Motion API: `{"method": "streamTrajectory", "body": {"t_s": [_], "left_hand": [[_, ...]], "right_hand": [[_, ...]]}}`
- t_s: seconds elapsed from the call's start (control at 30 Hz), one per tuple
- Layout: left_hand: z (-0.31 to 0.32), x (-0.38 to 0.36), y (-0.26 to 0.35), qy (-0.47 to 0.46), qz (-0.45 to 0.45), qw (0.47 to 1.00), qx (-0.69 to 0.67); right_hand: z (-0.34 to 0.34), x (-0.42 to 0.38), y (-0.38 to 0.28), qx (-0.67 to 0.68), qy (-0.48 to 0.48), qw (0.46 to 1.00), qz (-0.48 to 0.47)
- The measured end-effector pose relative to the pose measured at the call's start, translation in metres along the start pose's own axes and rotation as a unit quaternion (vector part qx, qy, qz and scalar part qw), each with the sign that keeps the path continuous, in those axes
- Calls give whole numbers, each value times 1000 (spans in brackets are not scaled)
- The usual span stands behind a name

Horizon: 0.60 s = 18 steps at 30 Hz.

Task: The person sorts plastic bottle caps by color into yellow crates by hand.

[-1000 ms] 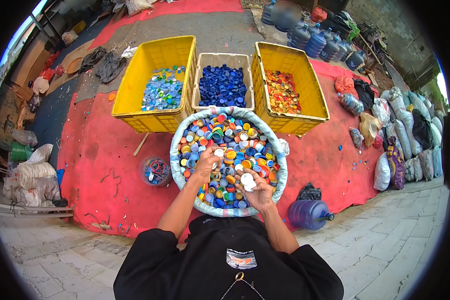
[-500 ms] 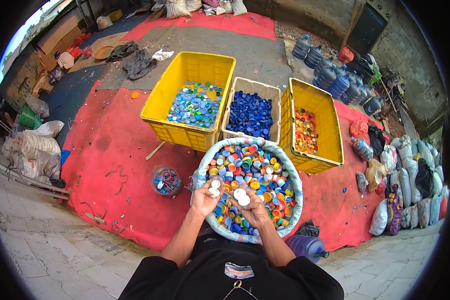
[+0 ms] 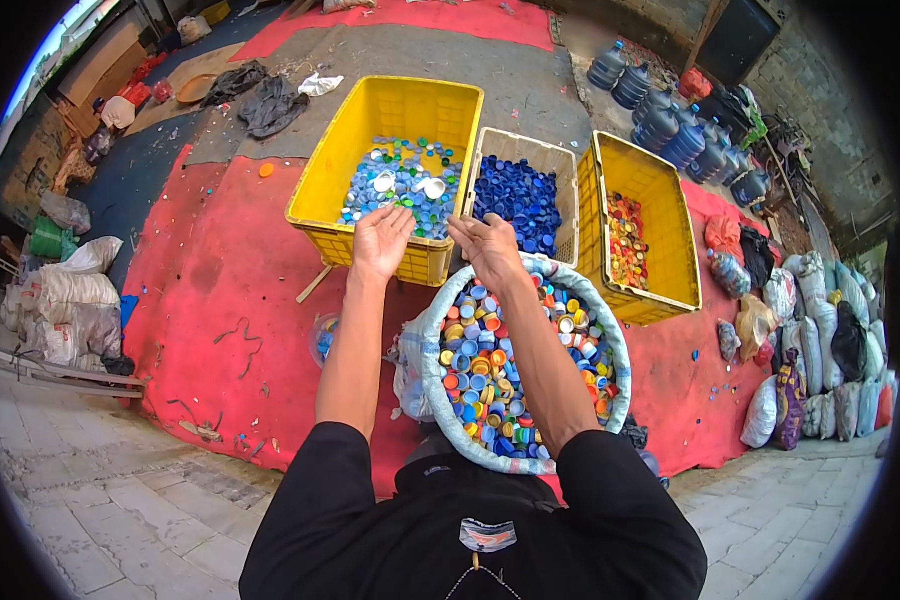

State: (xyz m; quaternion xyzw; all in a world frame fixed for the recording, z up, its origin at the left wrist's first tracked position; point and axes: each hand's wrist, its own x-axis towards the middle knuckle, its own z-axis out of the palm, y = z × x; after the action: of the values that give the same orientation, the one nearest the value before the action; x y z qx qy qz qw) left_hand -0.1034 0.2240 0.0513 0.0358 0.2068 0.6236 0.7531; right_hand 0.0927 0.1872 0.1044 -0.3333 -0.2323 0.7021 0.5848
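My left hand (image 3: 382,242) is palm up with fingers stretched out at the near rim of a large yellow crate (image 3: 315,180). My right hand (image 3: 487,248) reaches to the same crate's near right corner, its fingers loosely extended and nothing in them. Beyond my fingertips, white bottle caps (image 3: 434,188) show over the crate's layer of light blue, green and clear caps (image 3: 370,200). Below my forearms stands a round tub with a cloth-wrapped rim (image 3: 615,350), full of mixed-colour caps (image 3: 480,375).
A white crate (image 3: 485,150) of dark blue caps (image 3: 515,205) stands beside a second yellow crate (image 3: 660,200) with red and orange caps (image 3: 625,240). Large blue water jugs (image 3: 682,140) line the back right. Filled sacks (image 3: 820,330) are stacked at the right, more sacks (image 3: 65,300) at the left.
Both hands have moved forward from over the tub to the left yellow crate. The white caps they held have been let go and now show over that crate.
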Motion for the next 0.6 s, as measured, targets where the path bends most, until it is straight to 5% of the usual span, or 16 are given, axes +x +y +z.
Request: {"method": "streamTrajectory", "body": {"t_s": [0.27,0.43,0.6], "left_hand": [[-61,-114,-85,72,24,958,277],[-67,-159,-131,88,101,786,603],[-63,-162,-151,14,177,595,784]], "right_hand": [[-114,-120,11,-127,163,978,0],[-162,-209,37,-328,253,910,4],[-186,-260,63,-348,276,896,-7]]}}
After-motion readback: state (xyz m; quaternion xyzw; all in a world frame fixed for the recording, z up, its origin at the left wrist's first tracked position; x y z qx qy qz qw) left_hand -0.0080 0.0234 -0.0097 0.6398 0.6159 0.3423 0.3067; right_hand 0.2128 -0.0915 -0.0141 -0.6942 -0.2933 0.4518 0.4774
